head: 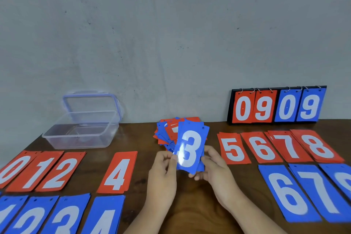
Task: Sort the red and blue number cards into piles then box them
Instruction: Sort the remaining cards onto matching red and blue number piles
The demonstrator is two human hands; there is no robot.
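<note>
Head view: both hands up over mid-table, sharing one blue plastic card with a white 3 (191,150). Left hand (163,169) pinches the card's lower left edge between thumb and curled fingers. Right hand (214,169) curls round the lower right corner, fingertips under the bottom edge, thumb along the side. More blue card edges show behind the 3 on the right-hand side; count unclear. The card stands upright, leaning slightly right, face to camera, glare on its left half. It sits between the two hands, off the brown wooden table (190,205).

Just behind the card: loose unsorted heap of red and blue cards (167,131), near the table's far edge.

Red piles, far row: 0 (11,171), 1 (40,169), 2 (60,171), 4 (118,173) on the left; 5 (233,148), 6 (261,147), 7 (286,146), 8 (317,146) on the right.

Blue piles, near row: 1 (9,214), 2 (30,218), 3 (64,218), 4 (104,218) on the left; 6 (286,194), 7 (321,192) on the right, plus one more blue pile (341,178) cut by the frame edge, digit unreadable.

Clear rectangular plastic box (81,131) far left, nothing in it, its clear lid (91,100) propped upright behind against the grey wall (171,24).

Black flip scoreboard (277,106) far right against the wall, showing red 0 9, blue 0 9.
</note>
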